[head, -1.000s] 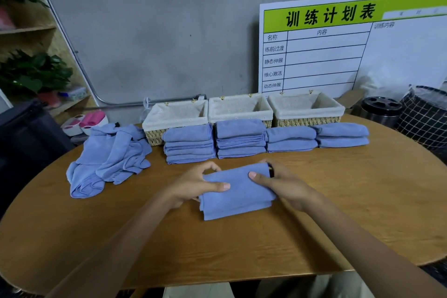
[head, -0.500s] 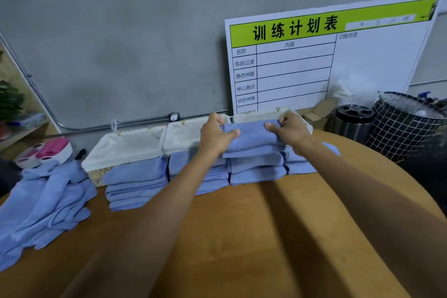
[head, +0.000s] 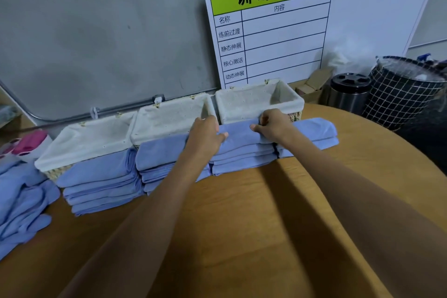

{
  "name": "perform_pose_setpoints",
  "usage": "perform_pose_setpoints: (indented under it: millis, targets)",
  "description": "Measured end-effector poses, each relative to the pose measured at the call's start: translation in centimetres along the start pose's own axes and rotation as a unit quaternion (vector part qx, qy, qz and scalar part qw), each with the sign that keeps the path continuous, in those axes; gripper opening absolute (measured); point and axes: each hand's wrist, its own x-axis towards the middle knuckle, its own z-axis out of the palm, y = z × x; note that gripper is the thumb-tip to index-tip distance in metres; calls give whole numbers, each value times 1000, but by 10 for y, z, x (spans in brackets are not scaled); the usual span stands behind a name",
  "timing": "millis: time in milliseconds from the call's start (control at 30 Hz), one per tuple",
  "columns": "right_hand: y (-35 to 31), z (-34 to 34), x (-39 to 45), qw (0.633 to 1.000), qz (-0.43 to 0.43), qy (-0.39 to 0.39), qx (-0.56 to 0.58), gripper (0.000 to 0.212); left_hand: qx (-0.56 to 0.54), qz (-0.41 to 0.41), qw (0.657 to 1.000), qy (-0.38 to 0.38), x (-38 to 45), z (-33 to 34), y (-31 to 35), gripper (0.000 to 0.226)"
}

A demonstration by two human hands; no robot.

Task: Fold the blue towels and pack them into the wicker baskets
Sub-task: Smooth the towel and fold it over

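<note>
Both hands hold one folded blue cloth towel [head: 238,134] atop the third stack of folded blue towels [head: 242,159] on the round wooden bench [head: 242,225]. The left hand [head: 205,134] and right hand [head: 272,123] each clasp an end, grip closed on it, just before the right-hand white-lined wicker basket [head: 258,101].

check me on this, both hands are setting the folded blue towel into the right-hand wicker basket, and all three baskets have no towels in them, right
Not quite. The head view shows the left hand and right hand holding the folded blue towel on a stack of towels in front of the right-hand wicker basket, not in it. All three baskets do hold no towels.
</note>
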Motion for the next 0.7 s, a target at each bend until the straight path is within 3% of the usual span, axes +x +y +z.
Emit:
perform_pose_setpoints:
  millis: [233,467,633,700]
  targets:
    - [-7,0,3,999,31,-29,-19,44,60,0,998,-8,-7,-4,12,30]
    - [-12,10,0,999,31,3,-23,49,134,-2,991,-27,-1,4,10,31]
    - [-16,22,-10,995,7,30,-97,22,194,4,980,-41,8,7,13,27]
    - [-16,25,-14,985,-9,62,-161,22,211,8,977,-43,10,10,14,24]
